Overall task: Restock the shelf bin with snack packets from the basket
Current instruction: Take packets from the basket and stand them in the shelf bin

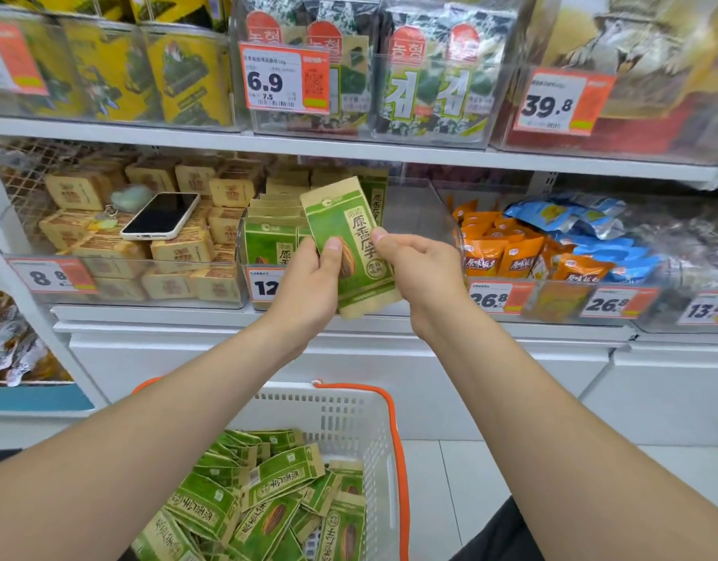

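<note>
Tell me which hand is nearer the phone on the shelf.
Left. The left hand is down-right of the phone; the right hand sits farther right, past the green packet.

Single view from a head-worn wide-angle camera, set close before the shelf bin [418,220] and slightly above it. Facing forward and tilted down. Bin near frame centre, at close range; upper shelf [349,151] above the bin, towards the top edge; basket [333,419] directly below the bin, nearest the lens, cut by the bottom edge.
</note>
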`<state>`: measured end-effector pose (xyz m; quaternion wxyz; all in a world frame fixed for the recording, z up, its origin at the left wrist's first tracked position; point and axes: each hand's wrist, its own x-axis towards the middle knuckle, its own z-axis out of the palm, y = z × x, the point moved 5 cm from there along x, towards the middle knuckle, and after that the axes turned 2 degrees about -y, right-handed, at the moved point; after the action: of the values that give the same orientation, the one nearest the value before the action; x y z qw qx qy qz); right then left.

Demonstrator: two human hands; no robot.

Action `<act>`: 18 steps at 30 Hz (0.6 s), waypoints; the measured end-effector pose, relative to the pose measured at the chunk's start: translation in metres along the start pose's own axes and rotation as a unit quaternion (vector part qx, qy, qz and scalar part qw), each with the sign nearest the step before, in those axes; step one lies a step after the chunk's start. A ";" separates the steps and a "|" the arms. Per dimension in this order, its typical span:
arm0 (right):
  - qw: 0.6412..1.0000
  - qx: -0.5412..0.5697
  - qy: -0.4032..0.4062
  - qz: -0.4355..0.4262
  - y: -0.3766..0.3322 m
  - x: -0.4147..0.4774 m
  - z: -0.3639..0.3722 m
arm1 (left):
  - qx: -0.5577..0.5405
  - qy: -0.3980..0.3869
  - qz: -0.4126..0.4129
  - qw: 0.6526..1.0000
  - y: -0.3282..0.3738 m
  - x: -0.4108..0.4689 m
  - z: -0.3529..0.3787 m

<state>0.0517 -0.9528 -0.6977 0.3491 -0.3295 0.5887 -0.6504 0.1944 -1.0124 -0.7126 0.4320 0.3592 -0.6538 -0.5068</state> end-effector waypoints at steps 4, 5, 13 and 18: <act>0.996 0.078 0.002 0.041 -0.002 0.007 0.007 | 0.062 0.072 0.030 0.995 0.028 0.013 0.003; 0.996 0.079 0.009 0.047 -0.003 0.011 0.006 | 0.083 0.055 0.024 0.995 0.031 0.018 0.005; 0.990 0.005 -0.030 0.137 -0.004 0.041 0.010 | 0.355 -0.060 0.080 0.929 0.053 0.055 0.008; 0.993 0.013 0.068 0.091 -0.004 0.072 0.003 | 0.501 0.104 0.226 0.829 0.047 0.059 -0.007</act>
<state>0.0154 -1.0149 -0.6926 0.3708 -0.2250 0.6297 -0.6444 0.1779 -1.0574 -0.6544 0.3607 0.4196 -0.8319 0.0427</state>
